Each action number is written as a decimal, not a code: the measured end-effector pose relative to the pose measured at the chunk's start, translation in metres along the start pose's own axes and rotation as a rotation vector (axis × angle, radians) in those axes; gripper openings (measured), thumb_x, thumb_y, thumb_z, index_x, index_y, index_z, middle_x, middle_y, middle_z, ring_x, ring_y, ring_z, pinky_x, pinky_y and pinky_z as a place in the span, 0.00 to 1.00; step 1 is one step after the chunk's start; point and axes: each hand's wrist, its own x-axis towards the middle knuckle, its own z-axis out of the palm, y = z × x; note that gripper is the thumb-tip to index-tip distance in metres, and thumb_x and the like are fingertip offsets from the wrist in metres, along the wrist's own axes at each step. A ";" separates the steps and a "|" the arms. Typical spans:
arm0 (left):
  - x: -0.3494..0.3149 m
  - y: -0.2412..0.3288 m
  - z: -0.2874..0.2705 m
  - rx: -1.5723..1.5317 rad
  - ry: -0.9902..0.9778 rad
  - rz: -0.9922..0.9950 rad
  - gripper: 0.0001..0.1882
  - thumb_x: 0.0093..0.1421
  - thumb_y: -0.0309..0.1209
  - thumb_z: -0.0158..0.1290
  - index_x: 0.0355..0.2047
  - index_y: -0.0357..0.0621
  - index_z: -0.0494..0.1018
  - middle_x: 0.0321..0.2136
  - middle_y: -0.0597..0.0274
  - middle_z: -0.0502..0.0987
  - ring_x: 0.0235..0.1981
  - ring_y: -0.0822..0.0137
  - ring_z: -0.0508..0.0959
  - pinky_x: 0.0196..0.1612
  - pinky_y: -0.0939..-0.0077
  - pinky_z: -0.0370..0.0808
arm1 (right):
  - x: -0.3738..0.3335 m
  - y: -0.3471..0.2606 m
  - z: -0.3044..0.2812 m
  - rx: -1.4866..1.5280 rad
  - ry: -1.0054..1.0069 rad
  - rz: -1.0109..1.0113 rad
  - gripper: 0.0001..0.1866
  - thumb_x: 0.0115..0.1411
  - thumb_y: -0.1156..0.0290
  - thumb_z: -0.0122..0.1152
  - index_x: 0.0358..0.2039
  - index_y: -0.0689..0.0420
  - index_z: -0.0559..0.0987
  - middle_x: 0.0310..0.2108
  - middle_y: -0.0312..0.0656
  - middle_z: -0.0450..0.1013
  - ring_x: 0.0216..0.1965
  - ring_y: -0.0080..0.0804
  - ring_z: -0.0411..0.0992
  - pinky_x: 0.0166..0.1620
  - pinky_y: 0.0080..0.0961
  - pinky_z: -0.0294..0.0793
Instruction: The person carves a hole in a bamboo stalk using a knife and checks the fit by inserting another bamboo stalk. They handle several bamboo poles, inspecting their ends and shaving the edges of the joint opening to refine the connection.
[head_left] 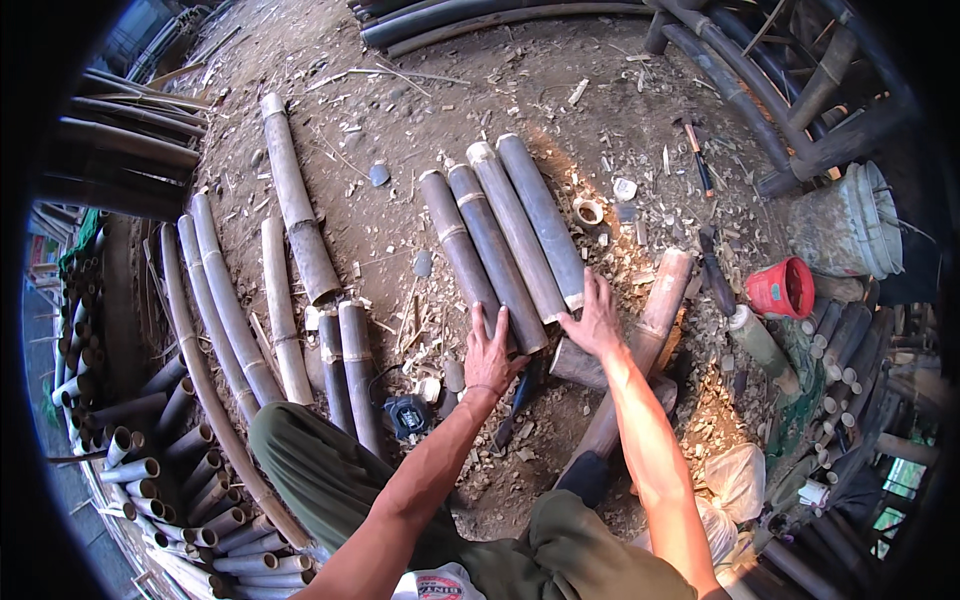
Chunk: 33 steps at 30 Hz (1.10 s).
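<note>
Several cut bamboo lengths (515,230) lie side by side on the dirt, tilted slightly, their near ends toward me. My left hand (488,350) rests at the near ends of the left ones, fingers stretched out and open. Against the near end of the rightmost length is my right hand (597,322), also open, fingers extended and thumb apart. Just below the hands, a short dark bamboo or wood piece (578,366) meets a longer bamboo pole (655,318) slanting under my right forearm. Part of that pole is hidden by the arm.
A tape measure (408,416) lies left of my left forearm, near upright-lying bamboo pieces (358,370). Longer poles (215,265) stretch at left. At right are a hammer (694,155), a red bucket (780,288) and a grey bucket (848,222). Wood chips litter the ground.
</note>
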 end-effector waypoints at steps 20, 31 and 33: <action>0.034 -0.003 -0.078 -1.131 -0.326 -0.437 0.36 0.50 0.48 0.67 0.46 0.31 0.65 0.29 0.55 0.76 0.25 0.67 0.78 0.26 0.73 0.78 | -0.063 -0.099 -0.015 0.725 -0.033 -0.439 0.34 0.45 0.76 0.60 0.57 0.63 0.67 0.48 0.55 0.66 0.51 0.47 0.64 0.56 0.42 0.65; -0.004 -0.003 -0.042 -1.627 -0.388 -0.405 0.26 0.55 0.31 0.61 0.50 0.40 0.63 0.34 0.58 0.72 0.32 0.60 0.78 0.34 0.68 0.78 | -0.016 -0.038 -0.016 1.371 -0.274 0.262 0.31 0.60 0.60 0.51 0.60 0.64 0.59 0.42 0.53 0.74 0.36 0.44 0.77 0.38 0.37 0.80; -0.014 -0.007 -0.032 -1.683 -0.458 -0.451 0.24 0.55 0.29 0.59 0.49 0.41 0.63 0.35 0.59 0.72 0.32 0.63 0.78 0.33 0.68 0.78 | -0.053 -0.026 -0.012 1.787 -0.415 0.362 0.28 0.61 0.57 0.45 0.56 0.64 0.64 0.41 0.50 0.75 0.33 0.42 0.78 0.33 0.36 0.80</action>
